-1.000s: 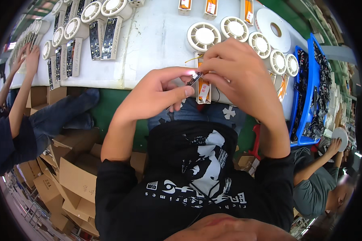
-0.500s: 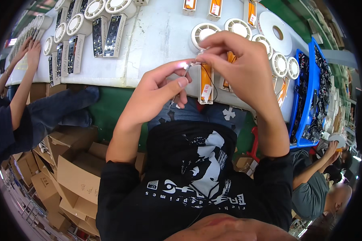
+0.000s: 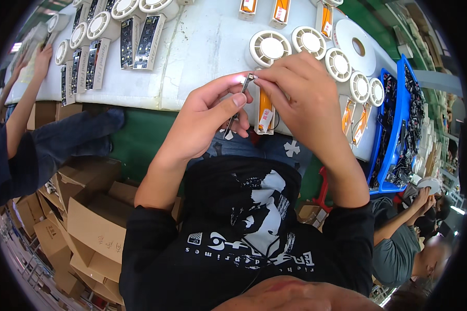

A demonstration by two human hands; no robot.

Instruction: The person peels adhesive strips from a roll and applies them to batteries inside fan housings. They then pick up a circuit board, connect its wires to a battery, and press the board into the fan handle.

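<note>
1. We see the board (image 3: 246, 86) held up over the table's (image 3: 199, 57) near edge: left hand (image 3: 206, 113) fingers clamped on it, right hand (image 3: 302, 87) fingertips pinched together at its top end.
2. Not fitted yet; near fan (image 3: 270, 47) shows bare orange inside. Left fans (image 3: 99, 25) carry boards.
3. Right hand partly hides near fan.
4. Right end: roll (image 3: 346, 35), blue bin (image 3: 398, 103).
</note>
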